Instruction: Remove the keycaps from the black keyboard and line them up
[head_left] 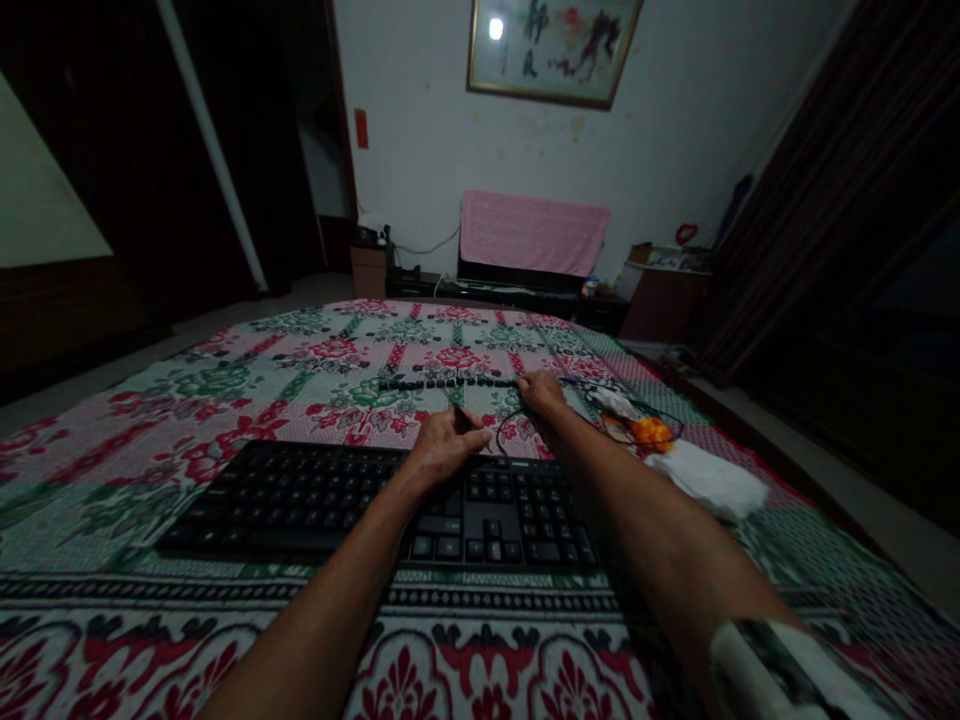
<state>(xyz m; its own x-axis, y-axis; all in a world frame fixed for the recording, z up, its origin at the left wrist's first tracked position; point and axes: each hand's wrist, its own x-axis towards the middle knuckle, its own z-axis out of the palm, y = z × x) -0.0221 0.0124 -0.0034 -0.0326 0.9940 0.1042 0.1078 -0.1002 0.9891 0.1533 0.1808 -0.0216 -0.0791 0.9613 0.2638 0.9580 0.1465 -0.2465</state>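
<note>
A black keyboard (315,495) lies on a flower-patterned bedspread (225,400) in front of me. My left hand (444,440) rests at the keyboard's far edge, fingers curled around a small dark thing I cannot make out. My right hand (541,390) reaches farther out, fingers closed at the right end of a row of small black keycaps (446,382) lined up on the cloth. A thin black cable (510,425) loops between the two hands.
To the right lie an orange object (651,431), a white cloth (709,478) and a small white item (613,401). Beyond the bed stand a low cabinet with a pink-covered screen (532,232), a cardboard box (664,290) and a framed picture (551,45).
</note>
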